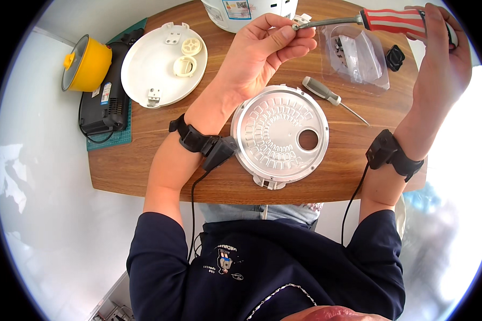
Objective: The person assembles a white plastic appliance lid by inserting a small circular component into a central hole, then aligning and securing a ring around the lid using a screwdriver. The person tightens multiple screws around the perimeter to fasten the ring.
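Note:
My left hand (265, 51) is raised over the far part of the table. Its thumb and index finger pinch a small screw (295, 27). The tip of a red-and-white striped screwdriver (393, 21) meets the screw there. My right hand (442, 53), at the far right, is closed around that screwdriver's handle, with the shaft pointing left. Below the hands lies a round silver metal plate (278, 115) with embossed patterns and one round hole. A second screwdriver (321, 88) with a grey handle rests to the plate's right.
A white round lid (144, 69) carries two cream plastic rings (185, 66). Behind it, a yellow pot (93, 67) and a black device (104, 101) stand at the left. A clear plastic tray (377, 80) holds small parts, beside a black knob (395, 58). A white appliance body (241, 25) stands at the back.

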Tool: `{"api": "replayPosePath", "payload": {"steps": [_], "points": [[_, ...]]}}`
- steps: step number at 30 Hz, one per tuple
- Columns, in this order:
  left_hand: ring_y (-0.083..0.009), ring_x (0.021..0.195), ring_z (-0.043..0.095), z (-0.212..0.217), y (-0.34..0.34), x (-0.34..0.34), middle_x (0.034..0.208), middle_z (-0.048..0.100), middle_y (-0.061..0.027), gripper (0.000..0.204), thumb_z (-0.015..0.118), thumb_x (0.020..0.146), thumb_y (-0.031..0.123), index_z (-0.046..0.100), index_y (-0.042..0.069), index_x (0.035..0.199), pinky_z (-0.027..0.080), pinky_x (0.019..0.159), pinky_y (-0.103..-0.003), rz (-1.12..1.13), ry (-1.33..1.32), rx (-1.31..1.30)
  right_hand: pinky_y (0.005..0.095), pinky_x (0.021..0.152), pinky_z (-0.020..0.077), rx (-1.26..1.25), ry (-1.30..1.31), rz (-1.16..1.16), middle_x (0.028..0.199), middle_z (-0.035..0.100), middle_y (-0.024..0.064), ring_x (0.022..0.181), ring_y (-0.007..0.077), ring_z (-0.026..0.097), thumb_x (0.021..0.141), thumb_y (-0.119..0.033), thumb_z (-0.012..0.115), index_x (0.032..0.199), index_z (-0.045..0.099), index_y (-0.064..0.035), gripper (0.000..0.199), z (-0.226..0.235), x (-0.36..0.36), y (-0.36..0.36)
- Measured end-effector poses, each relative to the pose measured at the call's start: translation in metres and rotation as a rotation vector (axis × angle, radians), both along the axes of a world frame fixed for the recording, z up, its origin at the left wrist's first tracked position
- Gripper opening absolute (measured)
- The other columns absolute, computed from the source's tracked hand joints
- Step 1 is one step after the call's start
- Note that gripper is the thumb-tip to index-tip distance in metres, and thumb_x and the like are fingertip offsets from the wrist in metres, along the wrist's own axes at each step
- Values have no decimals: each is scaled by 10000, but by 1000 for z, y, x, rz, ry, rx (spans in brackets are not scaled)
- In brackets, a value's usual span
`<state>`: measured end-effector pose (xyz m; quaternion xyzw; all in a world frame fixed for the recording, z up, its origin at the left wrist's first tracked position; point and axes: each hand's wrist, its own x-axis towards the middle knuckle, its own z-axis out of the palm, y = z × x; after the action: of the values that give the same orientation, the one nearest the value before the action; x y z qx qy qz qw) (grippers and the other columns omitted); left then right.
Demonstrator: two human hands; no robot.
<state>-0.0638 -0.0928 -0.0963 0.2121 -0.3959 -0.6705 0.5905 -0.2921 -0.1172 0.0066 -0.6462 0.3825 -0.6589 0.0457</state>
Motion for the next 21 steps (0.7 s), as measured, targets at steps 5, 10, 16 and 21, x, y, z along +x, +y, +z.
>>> {"api": "replayPosePath", "payload": {"steps": [5,10,16,21], "points": [[-250,1064,738,-1,0,0,1188,718,-190,154,624,1029,62,663,17,1172,650,883,-264,13,2,23,280,770,507,53,13,2,862,635,29,842,128,649,1023,-202,599,1071,630,-67,146,9,6,10],[-241,1058,739,1,0,0,1176,720,-180,149,637,1023,63,675,15,1159,647,896,-263,29,-20,34,263,767,517,5,-4,-23,903,661,37,845,121,660,1011,-216,638,1098,647,-55,183,-6,-3,-9],[-288,1037,750,2,1,-3,1146,724,-224,127,656,999,20,659,-16,1120,632,945,-325,59,-20,67,220,825,545,74,-167,120,986,769,74,885,104,709,930,-265,799,1121,731,-3,332,-32,-45,-49],[-263,996,755,-1,0,-7,1126,734,-216,123,656,998,23,667,-28,1110,631,919,-324,144,-103,37,223,801,528,28,-46,69,949,728,47,860,93,682,960,-258,742,1120,698,-27,284,-27,-30,-33]]}}
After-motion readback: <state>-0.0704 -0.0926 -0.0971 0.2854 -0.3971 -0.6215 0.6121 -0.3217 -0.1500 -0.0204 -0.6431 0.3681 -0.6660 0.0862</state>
